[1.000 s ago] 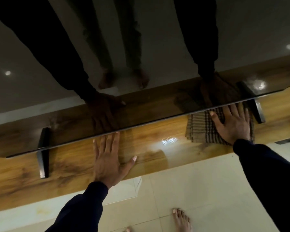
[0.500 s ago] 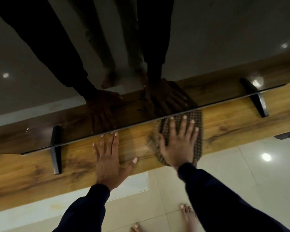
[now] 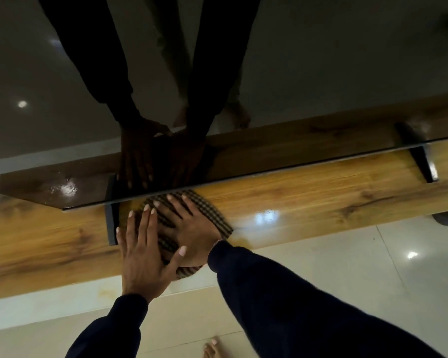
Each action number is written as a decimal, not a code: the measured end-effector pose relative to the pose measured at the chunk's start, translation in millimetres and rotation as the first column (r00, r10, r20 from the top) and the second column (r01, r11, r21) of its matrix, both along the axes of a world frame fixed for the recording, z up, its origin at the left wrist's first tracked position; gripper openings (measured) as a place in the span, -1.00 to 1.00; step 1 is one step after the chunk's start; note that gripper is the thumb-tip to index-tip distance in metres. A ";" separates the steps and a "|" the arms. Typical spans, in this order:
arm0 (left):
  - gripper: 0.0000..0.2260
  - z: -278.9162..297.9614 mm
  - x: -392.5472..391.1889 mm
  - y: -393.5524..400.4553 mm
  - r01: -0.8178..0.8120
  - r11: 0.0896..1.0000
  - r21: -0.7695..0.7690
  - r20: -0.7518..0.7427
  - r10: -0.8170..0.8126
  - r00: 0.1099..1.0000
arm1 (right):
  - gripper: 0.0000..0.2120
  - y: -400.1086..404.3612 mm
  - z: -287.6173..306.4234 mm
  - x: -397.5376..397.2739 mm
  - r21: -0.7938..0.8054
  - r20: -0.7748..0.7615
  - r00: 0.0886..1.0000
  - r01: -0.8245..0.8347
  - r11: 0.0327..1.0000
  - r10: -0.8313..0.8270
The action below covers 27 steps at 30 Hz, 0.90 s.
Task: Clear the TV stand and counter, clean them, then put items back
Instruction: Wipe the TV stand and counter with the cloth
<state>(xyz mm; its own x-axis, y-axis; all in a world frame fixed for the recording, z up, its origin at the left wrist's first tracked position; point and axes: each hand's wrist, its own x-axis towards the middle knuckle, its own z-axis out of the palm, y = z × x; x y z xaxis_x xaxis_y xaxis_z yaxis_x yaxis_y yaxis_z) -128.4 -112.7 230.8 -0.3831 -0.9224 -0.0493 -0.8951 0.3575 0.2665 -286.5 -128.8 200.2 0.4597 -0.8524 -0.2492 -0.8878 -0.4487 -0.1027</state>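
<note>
Wood-grain TV stand top point(image 3: 308, 200) looks hard and glossy, so the checked cloth point(image 3: 212, 215), soft and light, should slide easily and is best driven by a flat palm, not a pinch. Left hand point(image 3: 142, 257) lies flat with fingers spread beside the TV's left foot point(image 3: 111, 223), thumb over the cloth's near edge, while the right hand point(image 3: 192, 231) presses open-fingered on the cloth at the stand's front middle. Much of the cloth hides under both hands, the stand's back strip disappears beneath the dark TV screen point(image 3: 321, 73), and the stand's right end is cut off.
</note>
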 end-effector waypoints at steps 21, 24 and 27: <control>-0.04 -16.2 -69.4 38.6 -0.019 0.995 0.100 0.172 0.001 0.985 | -0.27 87.6 16.0 -359.0 -0.063 0.039 0.741 0.672 0.738 -0.671; -0.03 -15.3 -79.5 43.9 -0.054 0.992 0.113 0.171 0.034 0.985 | -0.30 114.7 10.3 -366.7 -0.078 0.014 0.669 0.742 0.666 -0.743; -0.03 -12.3 -92.0 44.7 -0.057 0.990 0.127 0.166 0.036 0.986 | -0.30 128.3 7.3 -350.6 -0.074 -0.005 0.679 0.732 0.677 -0.734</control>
